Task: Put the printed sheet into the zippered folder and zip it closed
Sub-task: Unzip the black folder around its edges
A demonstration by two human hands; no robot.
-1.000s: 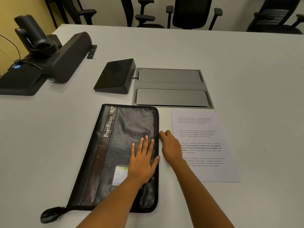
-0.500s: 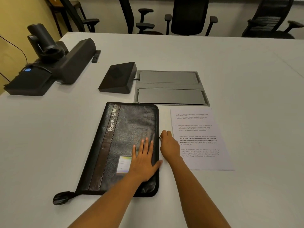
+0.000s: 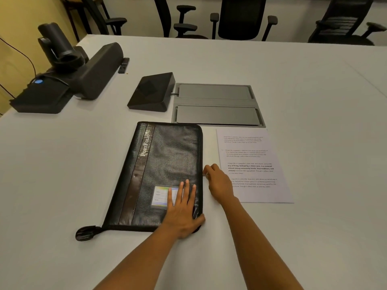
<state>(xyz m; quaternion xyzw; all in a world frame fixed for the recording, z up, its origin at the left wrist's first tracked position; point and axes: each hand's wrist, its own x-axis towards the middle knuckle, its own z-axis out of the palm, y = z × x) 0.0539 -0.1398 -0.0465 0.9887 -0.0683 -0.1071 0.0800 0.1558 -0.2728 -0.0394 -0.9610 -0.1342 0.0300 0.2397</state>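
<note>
1. Pinched between thumb and fingertips of my right hand [image 3: 218, 182] is a small metal zipper pull [image 3: 204, 174] at the right edge of the black leather zippered folder [image 3: 165, 164], roughly two thirds of the way down that edge.
2. My left hand [image 3: 184, 212] lies flat and open on the folder's cover near its lower right corner, fingers spread, holding nothing; the fingertips overlap a small clear pocket with a coloured card [image 3: 162, 196] in it.
3. I see the folder lying closed and flat on the white table [image 3: 62, 174], slightly slanted, its top leaning to the right. A glossy brown strip runs down its left part with the word "PortFolio" printed in pale letters.
4. A short black strap tab [image 3: 84, 233] sticks out from the folder's lower left corner and rests on the table.
5. Just beside the folder on the right, apart from it, the white printed sheet [image 3: 251, 162] lies flat, face up, with several blocks of text. My right wrist covers a bit of its left edge.
6. Beyond the folder, a grey flush panel with two lids [image 3: 216, 104] is set into the table, with a black wedge-shaped device [image 3: 152, 92] just left of it.
7. Farther left stands a black camera and speaker unit [image 3: 69, 70] with a blue light.
8. Black office chairs [image 3: 243, 17] line the far side.
</note>
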